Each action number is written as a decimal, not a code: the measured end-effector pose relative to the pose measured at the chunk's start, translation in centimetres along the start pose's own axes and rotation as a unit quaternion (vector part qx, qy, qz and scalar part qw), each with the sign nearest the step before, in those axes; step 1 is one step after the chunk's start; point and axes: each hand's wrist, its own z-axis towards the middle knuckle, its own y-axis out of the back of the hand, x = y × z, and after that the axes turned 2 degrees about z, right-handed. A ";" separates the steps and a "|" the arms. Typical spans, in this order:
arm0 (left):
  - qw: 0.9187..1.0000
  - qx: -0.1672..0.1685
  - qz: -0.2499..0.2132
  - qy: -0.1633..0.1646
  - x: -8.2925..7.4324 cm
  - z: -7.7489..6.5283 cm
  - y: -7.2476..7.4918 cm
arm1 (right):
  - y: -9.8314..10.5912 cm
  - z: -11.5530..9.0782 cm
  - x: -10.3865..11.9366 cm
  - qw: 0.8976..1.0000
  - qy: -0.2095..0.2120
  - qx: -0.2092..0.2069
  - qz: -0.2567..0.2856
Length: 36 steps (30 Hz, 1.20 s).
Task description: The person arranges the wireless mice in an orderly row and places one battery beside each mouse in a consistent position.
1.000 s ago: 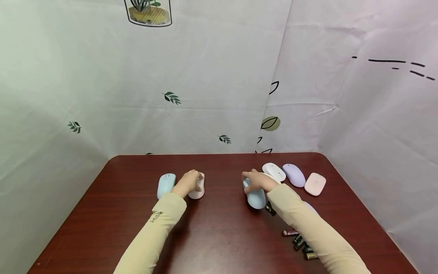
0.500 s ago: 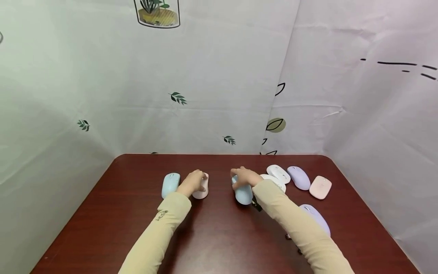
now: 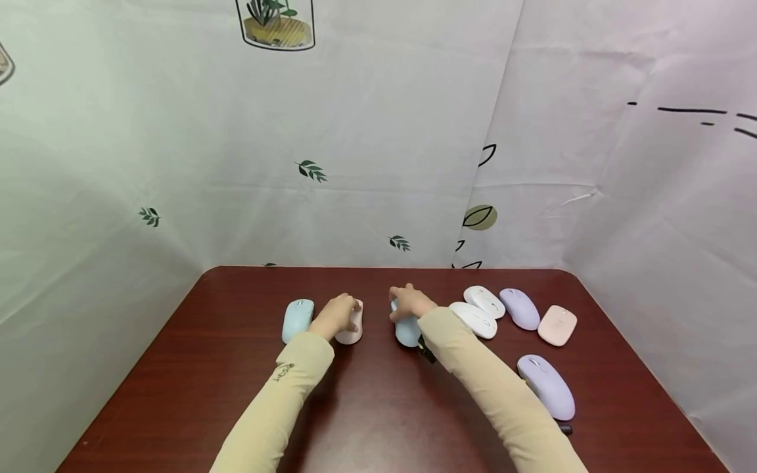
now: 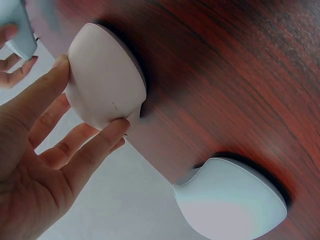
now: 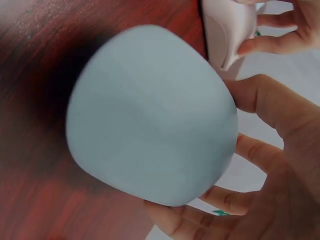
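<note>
Below mid-frame, our left hand pinches a pink mouse; farther right, our right hand grips a blue mouse.

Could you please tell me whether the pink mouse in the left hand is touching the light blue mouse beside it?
Apart: the left wrist view shows bare table between the pink mouse and the light blue mouse.

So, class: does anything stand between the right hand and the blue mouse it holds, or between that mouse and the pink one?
Nothing visible does: the right hand grips the blue mouse, and only table shows between it and the pink mouse, held by the left hand.
</note>
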 end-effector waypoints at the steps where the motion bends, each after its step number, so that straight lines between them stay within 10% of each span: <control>1: 1.000 0.001 -0.001 0.001 0.0 0.0 0.0 | -0.1 0.2 0.0 1.000 -0.003 -0.004 0.005; 36: 1.000 0.012 -0.012 0.018 -0.2 0.7 0.0 | -1.8 2.8 0.1 0.997 -0.045 -0.045 -0.038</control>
